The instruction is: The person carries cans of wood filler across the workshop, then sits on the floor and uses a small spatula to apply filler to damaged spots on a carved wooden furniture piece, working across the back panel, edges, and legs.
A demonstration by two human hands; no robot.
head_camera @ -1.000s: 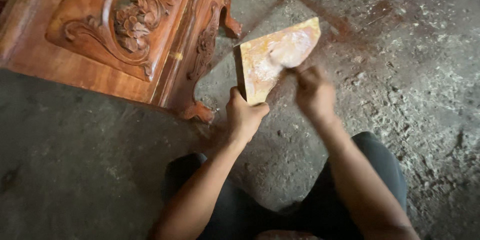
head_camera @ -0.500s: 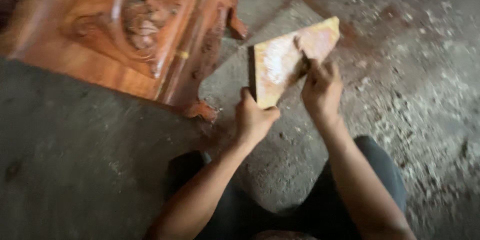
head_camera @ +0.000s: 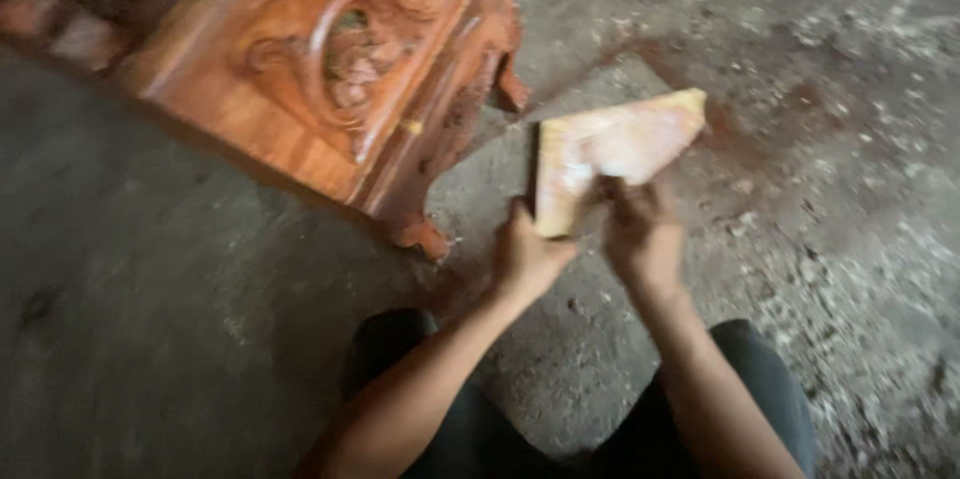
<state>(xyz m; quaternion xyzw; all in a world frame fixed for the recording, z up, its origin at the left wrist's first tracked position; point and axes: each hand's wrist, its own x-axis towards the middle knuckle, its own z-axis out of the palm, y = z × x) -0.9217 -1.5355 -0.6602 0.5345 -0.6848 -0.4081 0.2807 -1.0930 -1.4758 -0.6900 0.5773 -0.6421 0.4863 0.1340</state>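
You hold a flat, pale yellow and pink wooden piece with one pointed end (head_camera: 610, 149) out in front of you, above the grey concrete floor (head_camera: 830, 269). Its pointed end aims up and to the right, and its dark edge faces left.

Your left hand (head_camera: 528, 257) grips the bottom corner of the wooden piece. The fingers are curled tight around it, and the thumb sits up against the dark edge.

Your right hand (head_camera: 642, 234) is just beside the left one. Its fingers are bent and press on the pale face of the wooden piece. The hand looks blurry, so you cannot tell if something small is tucked under the fingers.

To the left, near the wooden piece but not touching it, stands a big reddish-brown carved wooden furniture part (head_camera: 330, 69) with curly flower shapes cut into it. Its little curved foot rests on the floor.

Your dark trousers (head_camera: 760, 389) show at the bottom, under your arms.
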